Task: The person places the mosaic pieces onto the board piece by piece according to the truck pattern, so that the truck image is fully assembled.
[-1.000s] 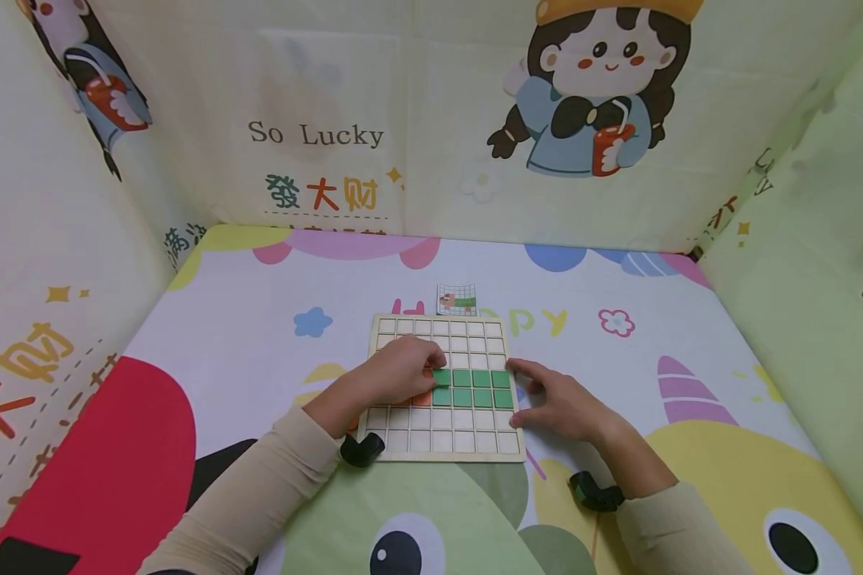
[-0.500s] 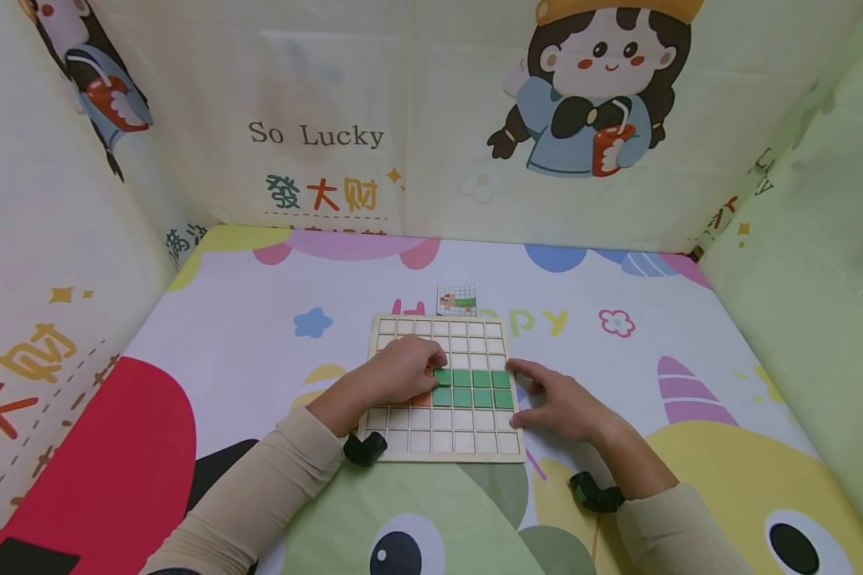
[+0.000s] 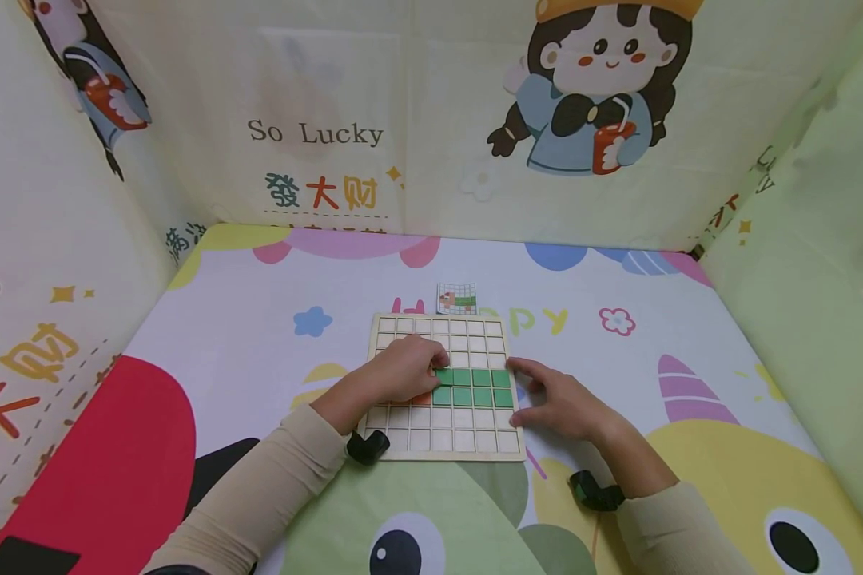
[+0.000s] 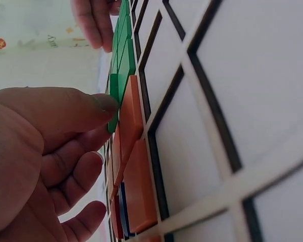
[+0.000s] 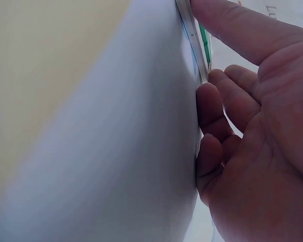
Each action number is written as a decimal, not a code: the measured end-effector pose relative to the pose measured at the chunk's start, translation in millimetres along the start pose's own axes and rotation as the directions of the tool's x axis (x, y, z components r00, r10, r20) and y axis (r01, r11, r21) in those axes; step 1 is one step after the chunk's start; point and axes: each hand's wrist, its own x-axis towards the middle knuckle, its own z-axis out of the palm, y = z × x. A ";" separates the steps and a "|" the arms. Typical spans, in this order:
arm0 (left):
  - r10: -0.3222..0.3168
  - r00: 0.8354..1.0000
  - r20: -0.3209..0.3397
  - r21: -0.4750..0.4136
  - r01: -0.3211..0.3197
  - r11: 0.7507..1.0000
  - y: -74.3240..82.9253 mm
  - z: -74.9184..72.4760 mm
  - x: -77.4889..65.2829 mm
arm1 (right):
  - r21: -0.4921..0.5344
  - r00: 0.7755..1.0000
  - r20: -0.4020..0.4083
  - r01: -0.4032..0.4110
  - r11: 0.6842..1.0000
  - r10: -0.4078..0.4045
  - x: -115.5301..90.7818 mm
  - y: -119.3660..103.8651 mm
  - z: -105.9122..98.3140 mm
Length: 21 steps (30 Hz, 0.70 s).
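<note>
A square wooden grid board (image 3: 442,442) lies on the table in the head view. Two rows of green tiles (image 3: 482,397) fill cells in its right half. My left hand (image 3: 405,369) reaches over the board, pinching a green square tile (image 4: 113,83) between thumb and forefinger. That tile sits slightly raised beside the other green ones. Orange tiles (image 4: 140,186) lie below it in the left wrist view, with a dark blue tile (image 4: 123,209) and a red one partly hidden by them. My right hand (image 3: 561,403) touches the board's right edge with thumb and forefinger spread apart.
Just behind the board lies a small picture card (image 3: 456,299) with a coloured grid pattern. A printed cartoon cloth (image 3: 403,511) covers the table. Printed cloth walls (image 3: 446,120) enclose it at the back and both sides. Black wrist devices (image 3: 368,448) sit under the cuffs.
The left hand and forearm have shifted very slightly right, still pinching the green tile at the same cell. The right hand and the board have stayed put.
</note>
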 end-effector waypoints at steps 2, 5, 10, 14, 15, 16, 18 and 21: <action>-0.009 1.000 0.002 0.008 0.009 1.000 -0.4 -0.1 -0.4 | 0.001 1.000 0.003 -0.003 1.000 0.003 -0.2 -0.3 -0.1; -0.020 1.000 0.002 0.015 0.020 1.000 -1.5 0.2 0.1 | 0.001 1.000 0.006 -0.006 1.000 0.006 -0.4 -0.7 -0.4; -0.021 1.000 0.002 0.017 0.021 1.000 -2.8 1.5 1.8 | 0.004 1.000 0.006 -0.003 1.000 0.003 0.2 0.0 -0.5; -0.017 1.000 0.005 0.019 0.016 1.000 -2.5 1.7 2.1 | 0.002 1.000 0.007 -0.006 1.000 0.006 0.6 -0.3 -0.2; -0.015 1.000 0.006 0.021 0.015 1.000 -2.3 1.6 2.0 | 0.001 1.000 0.008 -0.009 1.000 0.009 0.5 -0.5 -0.1; -0.013 1.000 0.006 0.019 0.013 1.000 -2.0 1.3 1.9 | 0.003 1.000 0.009 -0.013 1.000 0.013 0.4 -0.6 -0.1; -0.010 1.000 0.008 0.021 0.010 1.000 -1.5 1.2 1.9 | 0.007 1.000 0.011 -0.019 1.000 0.019 0.2 -0.7 0.0; -0.005 1.000 0.008 0.014 0.005 1.000 -1.3 1.4 1.8 | 0.009 1.000 0.009 -0.022 1.000 0.022 0.1 -0.6 0.1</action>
